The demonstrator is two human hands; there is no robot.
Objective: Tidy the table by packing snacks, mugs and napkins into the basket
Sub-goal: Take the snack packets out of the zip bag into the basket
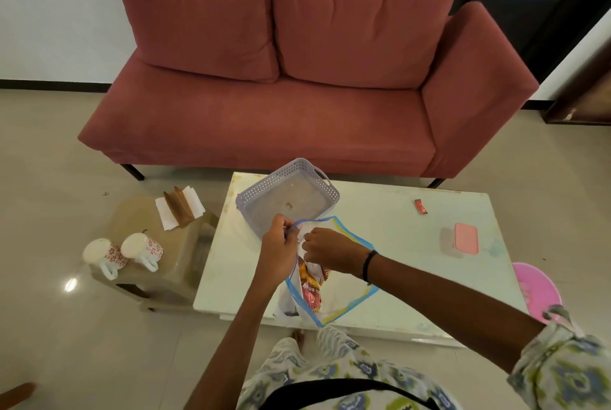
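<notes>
1. Sofa, red and wide, stands just beyond the table's far edge, with only a thin strip of floor showing between them.
2. The table, pale and rectangular, has open surface across its right half, from the middle out to the right edge.
3. A low stool stands against the table's left edge, so that side has no gap.
4. The basket, lilac and perforated, sits at the table's far left corner, turned at an angle, its far rim reaching out past the far edge. It holds only a small brown scrap.
5. A clear zip bag with blue and yellow borders lies near the middle of the near edge, its near end overhanging that edge; a red and orange snack packet is inside it.
6. The left hand pinches the bag's blue top edge; the right hand, close beside it, grips the bag's mouth, fingers curled.
7. Two flowered mugs lie on their sides on the stool's left part, close side by side.
8. White napkins, in a brown holder, sit at the stool's far edge.
9. A lidded pink container sits towards the table's right edge, well apart from the bag.
10. A small red wrapper lies near the far edge, right of the basket.
</notes>
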